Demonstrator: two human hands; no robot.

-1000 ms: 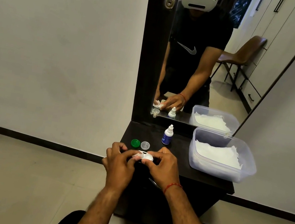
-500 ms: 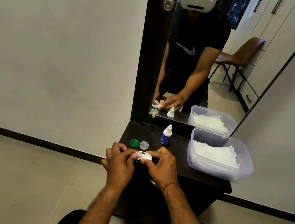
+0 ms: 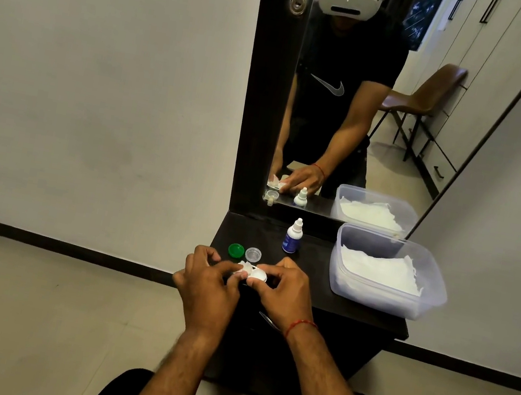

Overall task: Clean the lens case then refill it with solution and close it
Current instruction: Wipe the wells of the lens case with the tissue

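Both hands meet over the front left of the dark dresser top. My left hand and my right hand pinch a small white lens case with a bit of white tissue between their fingertips; which hand holds which I cannot tell. A green cap and a clear cap lie side by side just beyond the hands. The small solution bottle, white cap and blue label, stands upright farther back.
A clear plastic tub with white tissues sits on the dresser's right side. A tall mirror stands behind, reflecting the person and a brown chair. A grey wall is to the left, tiled floor below.
The hands stay together at the same spot on the case; only the fingers shift slightly. The caps, bottle and tub have not moved.
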